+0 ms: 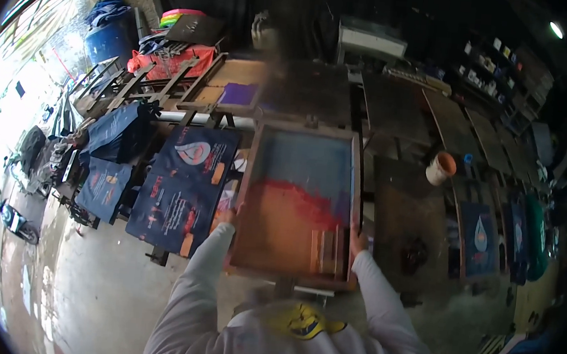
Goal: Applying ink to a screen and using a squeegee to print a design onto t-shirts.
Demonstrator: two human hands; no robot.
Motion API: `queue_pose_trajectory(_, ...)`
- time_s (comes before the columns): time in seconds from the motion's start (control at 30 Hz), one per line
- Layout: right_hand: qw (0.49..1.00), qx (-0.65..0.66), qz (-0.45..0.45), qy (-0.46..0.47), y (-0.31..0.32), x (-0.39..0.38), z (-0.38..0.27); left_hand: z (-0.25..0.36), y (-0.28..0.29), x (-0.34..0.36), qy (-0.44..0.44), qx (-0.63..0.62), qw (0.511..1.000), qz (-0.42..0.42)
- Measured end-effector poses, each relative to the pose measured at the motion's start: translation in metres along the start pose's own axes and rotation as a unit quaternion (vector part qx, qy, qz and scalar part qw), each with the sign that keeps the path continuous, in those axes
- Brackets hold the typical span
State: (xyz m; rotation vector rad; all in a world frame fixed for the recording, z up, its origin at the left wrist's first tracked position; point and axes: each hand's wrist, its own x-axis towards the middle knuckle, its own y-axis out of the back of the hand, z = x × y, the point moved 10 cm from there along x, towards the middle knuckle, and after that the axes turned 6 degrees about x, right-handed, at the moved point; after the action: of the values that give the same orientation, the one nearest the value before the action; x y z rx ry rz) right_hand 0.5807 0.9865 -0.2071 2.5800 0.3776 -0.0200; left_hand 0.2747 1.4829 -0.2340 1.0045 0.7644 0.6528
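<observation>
Right in front of me is a wooden-framed printing screen (pixel 289 228), its mesh grey at the far end and orange nearer, with a red ink smear across the middle. My left hand (pixel 227 217) grips its left side rail, and my right hand (pixel 358 241) is closed around the right one. Inside the near right corner of the frame rests a flat wooden piece that looks like a squeegee (pixel 327 251). Just left of the screen, a dark blue printed fabric piece (pixel 180 198) lies on a board. What is under the screen is mostly hidden.
A reddish-white bucket (pixel 441 168) stands on a dark board (pixel 408 221) at right. Farther right, another printed dark fabric (pixel 480 239) lies on a board. Another screen (pixel 228 78) with a purple patch is across the bench. Dark fabrics (pixel 115 135) hang at left; a motorcycle (pixel 20 223) stands beyond.
</observation>
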Motion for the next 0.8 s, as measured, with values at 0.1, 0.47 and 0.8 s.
queue_pose_trajectory(0.1,0.996,-0.074,-0.014,-0.036,0.006,0.007,0.001,0.025,0.025,-0.014,-0.064,0.062,0.994,0.065)
queue_pose_trajectory(0.47,1.0,-0.02,0.001,-0.007,0.068,-0.032,-0.089,0.054,0.103,-0.042,-0.123,-0.111,0.976,0.141)
queue_pose_trajectory(0.8,0.983,0.15,0.109,0.004,0.132,-0.08,-0.133,0.12,0.214,-0.079,-0.242,-0.21,0.927,0.195)
